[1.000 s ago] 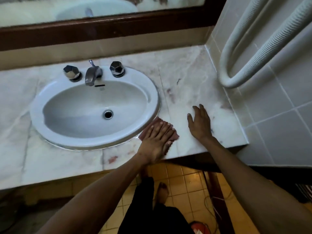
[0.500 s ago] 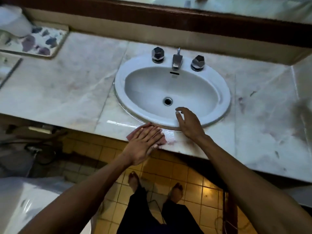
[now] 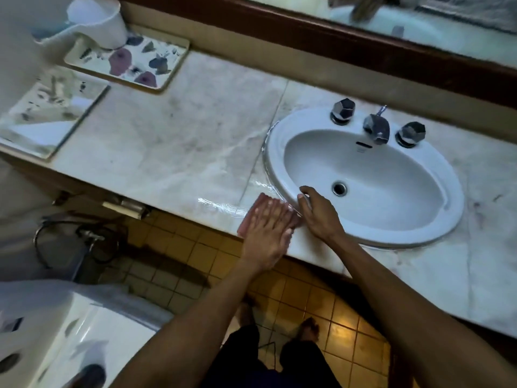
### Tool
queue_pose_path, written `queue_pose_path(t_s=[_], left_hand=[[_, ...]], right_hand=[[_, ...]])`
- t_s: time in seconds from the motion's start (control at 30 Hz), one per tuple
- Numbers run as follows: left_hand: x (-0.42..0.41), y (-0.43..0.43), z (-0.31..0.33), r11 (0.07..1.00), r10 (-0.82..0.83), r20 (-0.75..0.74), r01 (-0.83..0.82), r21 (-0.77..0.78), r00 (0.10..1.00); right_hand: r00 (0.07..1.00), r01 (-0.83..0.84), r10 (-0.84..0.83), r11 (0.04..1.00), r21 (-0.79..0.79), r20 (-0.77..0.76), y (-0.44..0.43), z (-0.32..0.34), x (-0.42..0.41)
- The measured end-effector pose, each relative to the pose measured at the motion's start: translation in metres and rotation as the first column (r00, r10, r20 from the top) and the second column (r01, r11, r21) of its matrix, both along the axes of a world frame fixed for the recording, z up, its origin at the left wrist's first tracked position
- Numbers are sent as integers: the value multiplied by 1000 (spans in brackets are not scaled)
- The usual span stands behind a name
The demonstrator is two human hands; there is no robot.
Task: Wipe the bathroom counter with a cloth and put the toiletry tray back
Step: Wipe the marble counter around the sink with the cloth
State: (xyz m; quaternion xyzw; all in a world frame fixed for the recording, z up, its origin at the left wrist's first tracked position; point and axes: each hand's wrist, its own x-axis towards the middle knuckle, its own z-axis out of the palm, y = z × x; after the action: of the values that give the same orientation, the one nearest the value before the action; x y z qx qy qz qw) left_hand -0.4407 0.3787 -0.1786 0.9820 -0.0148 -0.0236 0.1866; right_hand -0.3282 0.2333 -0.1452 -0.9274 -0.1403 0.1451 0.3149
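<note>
Wiping is the step in hand; the tray return is not yet started.

Far left: a flat rectangular tray [image 3: 42, 119] at the counter's end, pale and glossy (blurred, so its contents cannot be made out). Behind it, a second rectangular tray [image 3: 131, 61] with a purple and grey floral print and a raised cream rim; a white plastic cup [image 3: 98, 23] rests on its back corner. Which of the two is the toiletry tray cannot be told.

Centre: marble counter [image 3: 173, 130], pale and veined, looking dull and smudged across the open stretch, with a wet glossy streak near the front edge.

Left hand [image 3: 268, 231] lies flat, fingers together, pressed down on a pinkish ribbed cloth [image 3: 253, 214] at the front edge, just beside the basin.

Right hand [image 3: 319, 214] rests loosely curled on the rim of the oval white ceramic sink [image 3: 442, 219], holding nothing, apparently bracing.

Right: chrome faucet [image 3: 376, 130] between two faceted metal knobs.

Next move (judgement): carry the cloth leftward over the smudged marble toward the trays, keeping even downward pressure, then clear under them.
</note>
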Motion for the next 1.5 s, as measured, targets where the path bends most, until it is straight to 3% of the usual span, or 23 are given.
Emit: queue_pose_path(t_s=[0.07,0.13,0.23,0.3,0.37,0.43,0.53,0.63,0.73,0.87,0.97,1.03,1.13,1.23,1.3,1.37,1.5], left_hand=[[-9,58,0,977,-211,20,210,41,977],[-10,130,-2,982,-160,30,156,104,987],[8,227,-3,955,255,-31,-247,167,966],[29,247,1,846,532,-109,-522,109,840],[52,226,7,734,676,-157,-677,55,720],[63,192,9,778,625,-128,-628,18,770],[37,159,6,945,325,-36,-324,40,945],[5,194,1,986,140,11,-141,89,990],[0,271,-7,934,335,22,-335,126,942],[49,342,-7,724,685,-27,-675,143,728],[106,323,-5,597,800,1,-796,100,600],[128,289,-9,668,735,58,-737,106,675],[124,245,-14,896,429,98,-437,79,898],[108,259,-10,972,203,129,-216,90,971],[105,288,-9,970,170,95,-184,161,981],[111,319,-13,929,293,38,-294,226,955],[157,323,-21,715,676,41,-668,204,736]], right_hand=[[1000,-14,14,1000,-21,-7,4,2,3],[1000,-28,28,999,-46,-8,6,4,4],[992,-90,97,992,-85,77,16,5,9],[965,-177,200,973,-147,168,32,3,13],[920,-254,304,943,-217,248,55,-1,17],[890,-305,371,917,-257,265,81,-4,23],[874,-356,424,891,-284,236,118,-6,41],[856,-402,475,859,-316,203,149,-10,71],[854,-425,495,841,-334,159,178,-19,101],[884,-373,437,875,-310,169,210,-39,130],[909,-311,363,918,-247,206,224,-48,154],[927,-250,299,942,-222,225,234,-50,180],[948,-153,212,957,-245,236,247,-50,219],[935,-137,218,950,-282,280,252,-55,232],[930,-123,211,951,-285,302,252,-56,232],[928,-122,211,951,-285,306,252,-56,230],[932,-102,187,957,-271,311,252,-55,232]])
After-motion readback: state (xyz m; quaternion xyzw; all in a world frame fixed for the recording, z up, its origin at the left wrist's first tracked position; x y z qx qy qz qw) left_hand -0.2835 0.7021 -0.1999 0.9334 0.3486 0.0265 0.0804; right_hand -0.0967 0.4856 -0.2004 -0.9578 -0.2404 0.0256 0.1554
